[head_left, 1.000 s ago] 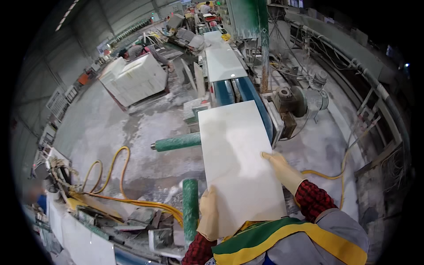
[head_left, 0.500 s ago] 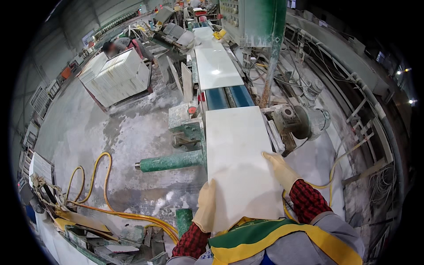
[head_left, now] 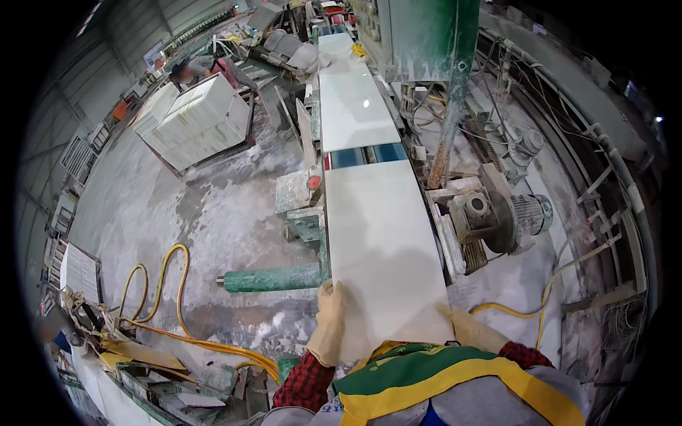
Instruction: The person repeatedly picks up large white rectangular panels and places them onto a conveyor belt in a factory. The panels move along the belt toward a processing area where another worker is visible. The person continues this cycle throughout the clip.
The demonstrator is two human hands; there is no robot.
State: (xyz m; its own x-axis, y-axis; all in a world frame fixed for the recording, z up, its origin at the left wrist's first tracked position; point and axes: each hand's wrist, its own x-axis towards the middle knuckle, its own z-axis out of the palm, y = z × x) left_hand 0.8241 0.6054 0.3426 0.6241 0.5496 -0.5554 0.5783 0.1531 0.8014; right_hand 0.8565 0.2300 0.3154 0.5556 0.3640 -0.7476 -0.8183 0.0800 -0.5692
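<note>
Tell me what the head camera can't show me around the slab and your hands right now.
- Near edge of the white slab: head view, hidden behind the green and yellow vest.
- Left hand fingers under the slab: covered by the slab itself.
- Right hand: wrist hidden by the vest; grip on the slab's edge unclear.
- Conveyor bed under the slab: covered, only a blue strip shows.
- Far end of the line: too small and bent by the fisheye rim.
</note>
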